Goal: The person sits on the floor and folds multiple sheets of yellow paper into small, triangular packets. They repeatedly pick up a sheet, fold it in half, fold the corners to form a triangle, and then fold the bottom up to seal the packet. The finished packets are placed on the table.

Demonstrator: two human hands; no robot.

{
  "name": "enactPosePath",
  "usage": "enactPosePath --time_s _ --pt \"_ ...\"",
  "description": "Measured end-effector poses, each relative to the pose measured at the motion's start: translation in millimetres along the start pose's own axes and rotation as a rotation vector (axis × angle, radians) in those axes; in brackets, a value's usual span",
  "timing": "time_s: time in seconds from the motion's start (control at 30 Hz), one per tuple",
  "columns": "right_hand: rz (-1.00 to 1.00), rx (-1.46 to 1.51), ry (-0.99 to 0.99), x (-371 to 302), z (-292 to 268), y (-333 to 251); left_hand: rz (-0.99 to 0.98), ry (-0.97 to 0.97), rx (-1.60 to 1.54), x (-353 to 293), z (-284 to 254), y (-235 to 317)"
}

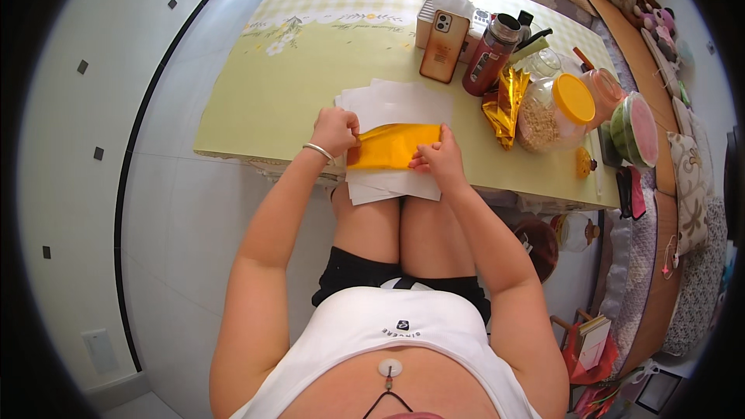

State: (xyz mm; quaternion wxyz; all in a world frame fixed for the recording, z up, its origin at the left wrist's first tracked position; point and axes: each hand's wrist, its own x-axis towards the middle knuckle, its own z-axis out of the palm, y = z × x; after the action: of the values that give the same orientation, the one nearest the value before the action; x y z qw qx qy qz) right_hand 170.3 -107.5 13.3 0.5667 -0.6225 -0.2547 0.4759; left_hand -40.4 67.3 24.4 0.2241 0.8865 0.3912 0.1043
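A shiny gold foil sheet (390, 146) is stretched flat between my hands, over several white paper sheets (403, 101) at the table's near edge. My left hand (335, 130), with a bangle at the wrist, pinches the foil's left edge. At the other end, my right hand (441, 158) grips the right edge, thumb and fingers at its lower right corner. Some of the paper juts past the table edge above my thighs.
On the table (256, 101), to the right, stand a phone (445, 46), a dark red flask (492, 54), crumpled gold foil (508, 105), a yellow-lidded jar (552, 112) and a watermelon piece (635, 130). A brown bin (537, 248) sits below the table at right.
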Motion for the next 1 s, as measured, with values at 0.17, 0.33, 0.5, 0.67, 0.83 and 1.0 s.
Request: enactPosePath --time_s 0.17,0.33,0.5,0.67,0.83,1.0 --pt "-0.031 0.246 0.049 16.7 -2.8 -0.4 -0.154 0.229 -0.611 -19.6 5.9 16.5" --pt "0.001 0.378 0.019 18.5 -12.4 0.3 -0.397 0.222 -1.197 -39.8 14.9 31.2" --pt "0.021 0.269 0.039 3.6 -17.2 -7.2 -0.463 0.216 -1.258 -47.8 13.8 28.9" --pt "0.007 0.099 0.060 -12.6 -23.6 -2.0 -0.439 0.248 -1.167 -50.5 21.6 20.7" --pt "0.006 -0.002 0.082 -10.4 -23.5 -0.3 -0.363 0.272 -0.868 -53.0 32.4 9.5" --pt "-0.172 -0.446 0.127 -13.1 -24.0 4.1 -0.213 0.335 -0.452 -58.6 25.2 20.0"
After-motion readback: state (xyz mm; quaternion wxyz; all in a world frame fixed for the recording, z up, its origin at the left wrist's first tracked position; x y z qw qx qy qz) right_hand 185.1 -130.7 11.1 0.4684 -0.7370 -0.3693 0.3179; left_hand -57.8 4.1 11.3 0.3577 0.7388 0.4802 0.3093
